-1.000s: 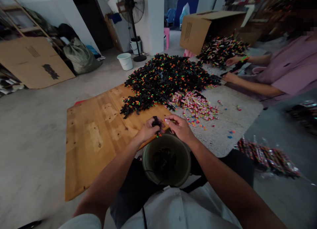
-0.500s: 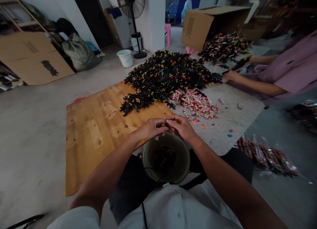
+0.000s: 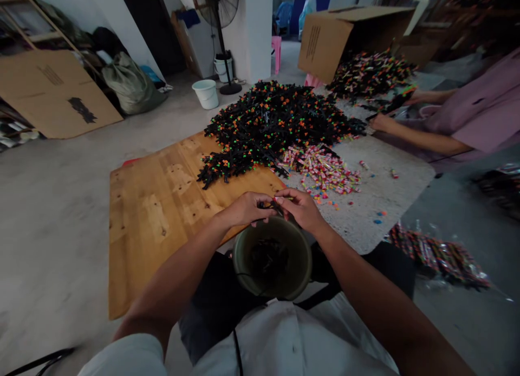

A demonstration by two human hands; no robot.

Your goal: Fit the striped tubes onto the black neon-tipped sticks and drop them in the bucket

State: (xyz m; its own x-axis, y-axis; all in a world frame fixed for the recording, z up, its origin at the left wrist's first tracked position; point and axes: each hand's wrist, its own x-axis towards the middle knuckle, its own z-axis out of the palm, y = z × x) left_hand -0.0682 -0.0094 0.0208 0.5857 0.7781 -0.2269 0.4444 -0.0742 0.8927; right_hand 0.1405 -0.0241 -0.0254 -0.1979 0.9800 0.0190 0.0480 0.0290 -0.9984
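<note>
Over the far rim of the bucket, both hands are brought close together, fingertips nearly meeting. A black piece is held in the left hand, the fingers curled narrowly around it, most of it hidden. By the right hand, a small tube is pinched between thumb and fingertips, right beside the black piece; whether the two are touching cannot be told.

Here a steady left grip is called for: the piece should be kept still while fine movement is left to the right fingertips. The pinch is best kept light, as such a thin tube could easily be bent or dropped.

Beyond, on the table, black pieces are heaped in a pile, with loose tubes spread in front, within easy reach of the right hand.
</note>
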